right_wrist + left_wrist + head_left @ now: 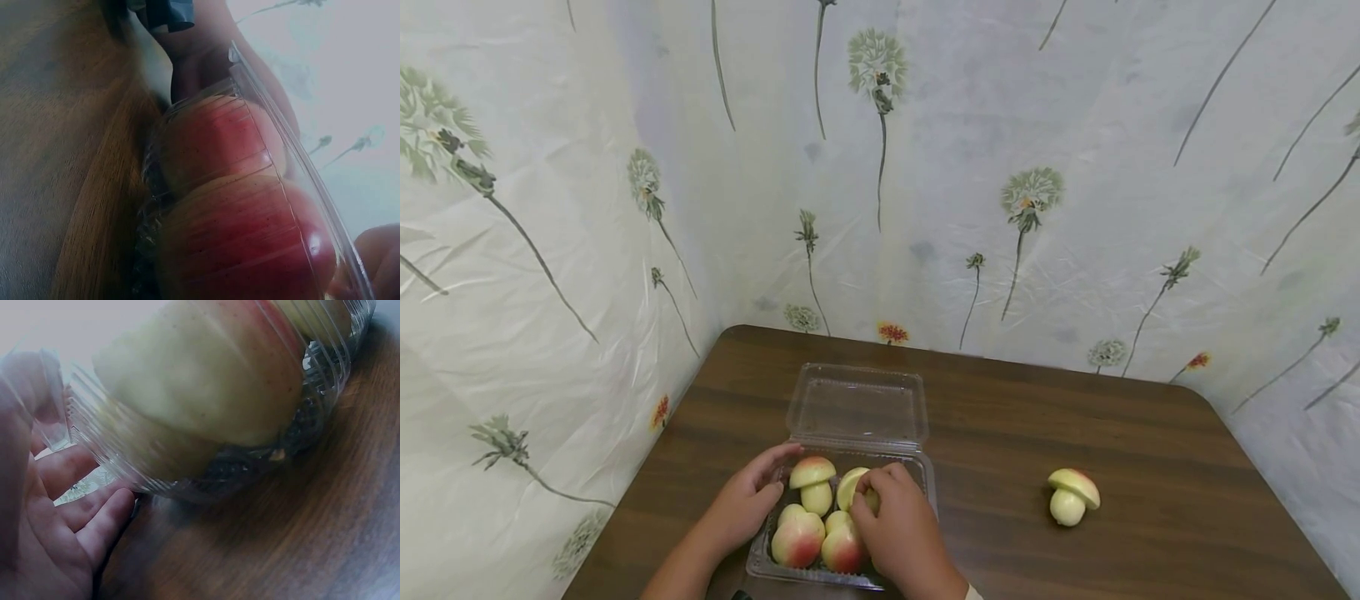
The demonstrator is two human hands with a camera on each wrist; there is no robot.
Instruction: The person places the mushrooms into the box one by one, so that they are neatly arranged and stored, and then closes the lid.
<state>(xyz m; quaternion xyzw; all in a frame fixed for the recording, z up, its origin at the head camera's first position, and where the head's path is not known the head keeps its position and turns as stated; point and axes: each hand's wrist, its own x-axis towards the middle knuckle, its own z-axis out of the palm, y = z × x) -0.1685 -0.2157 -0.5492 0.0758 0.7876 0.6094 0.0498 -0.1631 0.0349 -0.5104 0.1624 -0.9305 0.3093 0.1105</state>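
A clear plastic clamshell box (pixel 757 567) sits on the table near the front, its lid (pixel 859 404) laid back. My left hand (pixel 741 506) grips the box's left wall, with fingers outside the plastic in the left wrist view. Inside at back left lies a yellow mushroom-shaped piece (pixel 815 483) with a reddish cap. Beside it, my right hand (pixel 902 521) pinches another mushroom-shaped piece (pixel 848 487), partly hidden by the fingers. Two rounded yellow-and-red pieces (pixel 797 537) fill the front of the box; their red sides (pixel 244 237) show through the wall in the right wrist view.
One more mushroom-shaped piece (pixel 1071 497) lies on the brown wooden table (pixel 1000 450) to the right. A pale curtain (pixel 940 167) with dandelion prints hangs behind the table and along its left side. A small dark object (pixel 741 595) shows at the front edge.
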